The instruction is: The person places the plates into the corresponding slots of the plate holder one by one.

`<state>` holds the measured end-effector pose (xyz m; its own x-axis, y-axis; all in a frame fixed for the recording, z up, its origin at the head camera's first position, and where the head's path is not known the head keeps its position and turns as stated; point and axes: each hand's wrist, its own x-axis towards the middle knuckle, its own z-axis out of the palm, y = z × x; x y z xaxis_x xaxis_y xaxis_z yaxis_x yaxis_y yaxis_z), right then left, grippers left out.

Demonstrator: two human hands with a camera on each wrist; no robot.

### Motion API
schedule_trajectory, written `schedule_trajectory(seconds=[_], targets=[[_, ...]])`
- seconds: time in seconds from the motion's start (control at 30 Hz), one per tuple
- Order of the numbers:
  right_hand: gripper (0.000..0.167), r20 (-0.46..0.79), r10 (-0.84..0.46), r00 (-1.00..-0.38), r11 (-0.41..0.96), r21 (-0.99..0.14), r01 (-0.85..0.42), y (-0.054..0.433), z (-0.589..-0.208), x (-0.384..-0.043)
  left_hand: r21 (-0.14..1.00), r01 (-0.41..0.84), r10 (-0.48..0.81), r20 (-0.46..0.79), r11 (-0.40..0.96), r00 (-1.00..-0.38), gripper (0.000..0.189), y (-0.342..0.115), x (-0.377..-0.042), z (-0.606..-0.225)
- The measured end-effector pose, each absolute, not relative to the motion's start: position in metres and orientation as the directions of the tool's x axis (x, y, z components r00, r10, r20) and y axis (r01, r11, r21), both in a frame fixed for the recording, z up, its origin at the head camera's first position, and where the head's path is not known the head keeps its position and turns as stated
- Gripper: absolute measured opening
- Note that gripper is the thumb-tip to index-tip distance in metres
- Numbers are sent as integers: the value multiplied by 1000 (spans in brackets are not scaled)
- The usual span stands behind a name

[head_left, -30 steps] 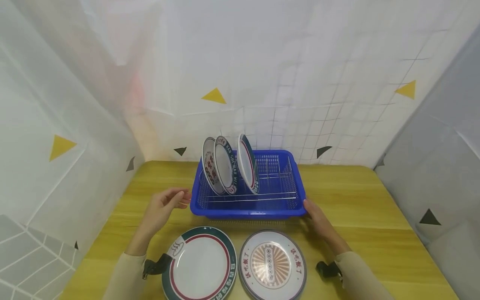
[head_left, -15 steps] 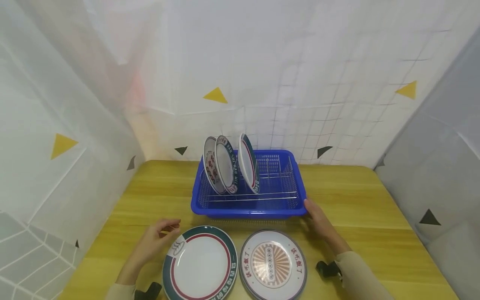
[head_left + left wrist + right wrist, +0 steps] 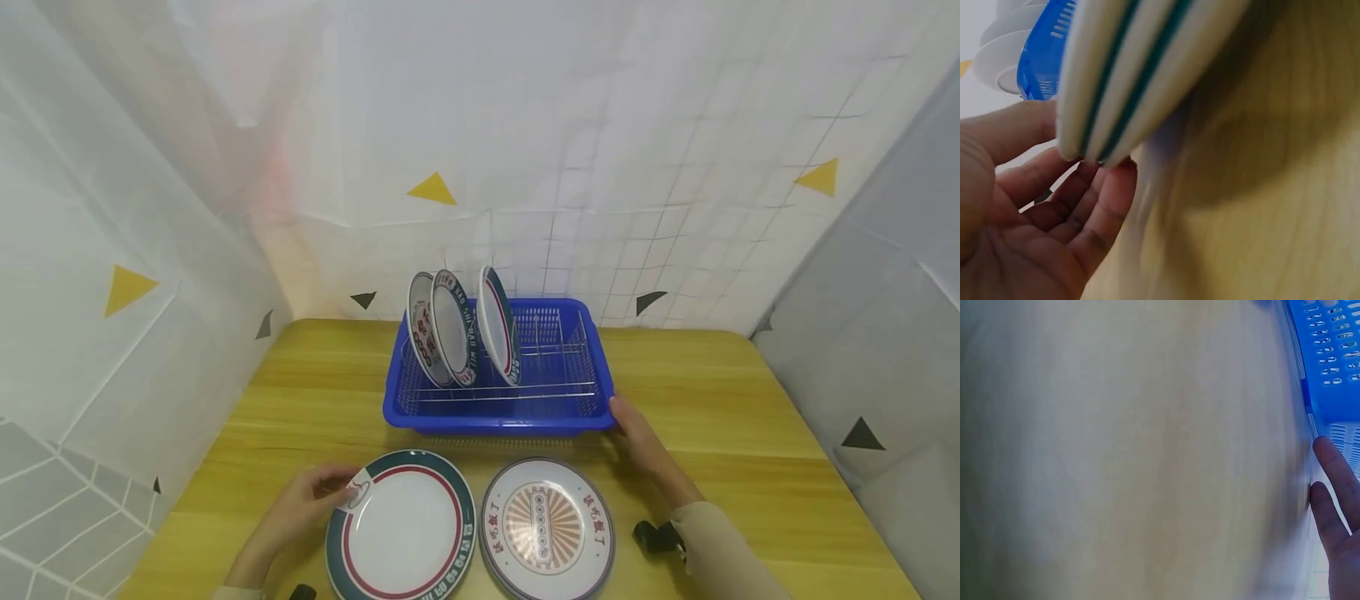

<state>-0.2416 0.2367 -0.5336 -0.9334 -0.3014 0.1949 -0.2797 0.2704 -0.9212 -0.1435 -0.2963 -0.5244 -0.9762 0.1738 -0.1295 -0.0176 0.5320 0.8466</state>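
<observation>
In the head view my left hand [image 3: 303, 508] is at the left rim of a white plate with a green and red border [image 3: 401, 525]. The left wrist view shows it as the top of a small stack, edges seen side-on. My thumb lies over the top plate's rim, and the curled fingers [image 3: 1110, 194] touch the stacked edges from below. My right hand [image 3: 641, 442] rests at the front right corner of a blue basket [image 3: 498, 427]; two fingers [image 3: 1335, 465] look straight in the right wrist view. The rest of that hand is out of frame.
Three plates stand on edge in the basket's wire rack: a red-patterned plate [image 3: 422, 321], a green-lettered plate [image 3: 452, 329] and a green-rimmed plate [image 3: 495, 325]. A sunburst-patterned plate [image 3: 543, 529] lies right of the stack on the wooden table [image 3: 750, 467]. White sheeting [image 3: 637, 108] surrounds the table.
My left hand has come from beside the basket's left side, down toward me, to the green-bordered plate's rim and taken hold there. My right hand has stayed at the basket corner.
</observation>
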Motion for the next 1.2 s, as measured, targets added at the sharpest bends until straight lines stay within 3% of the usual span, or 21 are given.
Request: schedule_trajectory(seconds=[0.4, 0.73, 1.2], targets=[[57, 172, -301, -938, 266, -929, -256, 235, -535, -242, 829, -34, 158, -147, 558, -976, 32, -297, -137, -523], [58, 167, -304, -938, 284, -924, -256, 234, -533, -244, 763, -6, 104, -96, 646, -990, 23, -295, -135, -517], [56, 190, -308, -932, 285, -916, -281, 237, -533, -243, 744, 9, 41, -25, 668, -999, 21, -303, -136, -496]])
